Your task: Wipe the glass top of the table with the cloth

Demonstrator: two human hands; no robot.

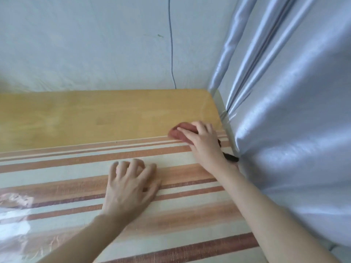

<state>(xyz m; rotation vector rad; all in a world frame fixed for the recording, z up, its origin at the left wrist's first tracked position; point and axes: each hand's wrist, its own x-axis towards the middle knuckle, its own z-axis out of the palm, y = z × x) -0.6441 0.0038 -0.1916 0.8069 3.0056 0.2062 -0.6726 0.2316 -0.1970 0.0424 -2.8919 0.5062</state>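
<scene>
Pressing red cloth (179, 134) on glass top (114, 114), right hand (204, 142) fingers curled; left hand (131, 185) fingers spread; curtain (284, 111) beside.

My right hand (204, 143) presses the cloth (179, 132) on the glass top (76, 118) at right centre, near the curtain (294, 120); my left hand (131, 185) rests lower centre.

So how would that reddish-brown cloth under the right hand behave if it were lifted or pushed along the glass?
The reddish-brown cloth bunches into soft folds under the right hand, so it would probably droop limp when lifted. It looks small and thin, so likely light. On the smooth glass table top it should slide easily, likely crumpling rather than rolling.
</scene>
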